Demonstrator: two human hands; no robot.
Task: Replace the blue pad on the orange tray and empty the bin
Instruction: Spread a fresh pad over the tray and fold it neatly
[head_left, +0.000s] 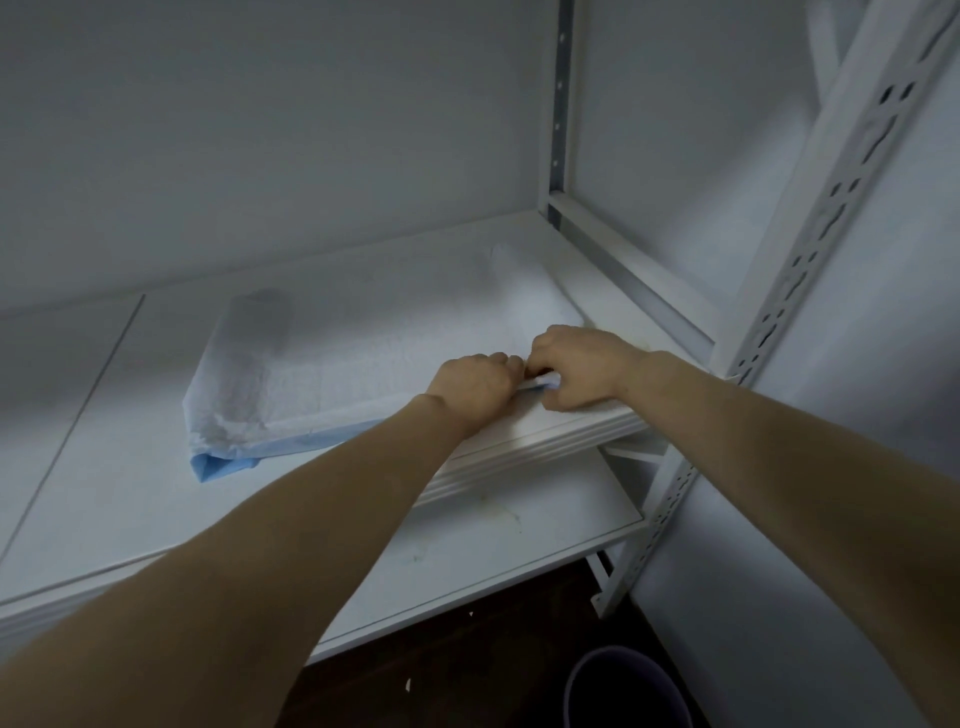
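fingers of both hands are curled tight and meet knuckle to knuckle. the left hand (470, 384) and the right hand (576, 371) pinch the same near edge of the blue pad (363, 343), and a small blue-and-white fold of it shows in the gap between the thumbs. how many layers they hold cannot be told.

the pad lies flat on the white shelf (104, 467), white quilted face up. its long axis runs from the fingers away to the left, roughly along the shelf's front lip. its blue backing (223, 462) peeks out only along the near edge and at the corner farthest left of the fingers, where the short end is rumpled and turned up. the end just behind the right hand's knuckles reaches close to the shelf's right side rail.

right of the fingers stands the slotted front upright (810, 249) of the rack. beyond them, at the back corner, a second post (560, 104) rises against the pale wall (260, 130).

below the fingers, under the lip that the wrists cross, a lower shelf (493, 545) juts out with faint greenish smears on it. lower still, on the dark floor (467, 649), is the rim of a round bin (618, 686), partly cut off by the frame edge and well apart from both hands. both bare forearms reach in from the near side, the left one covering part of the shelf's front lip.
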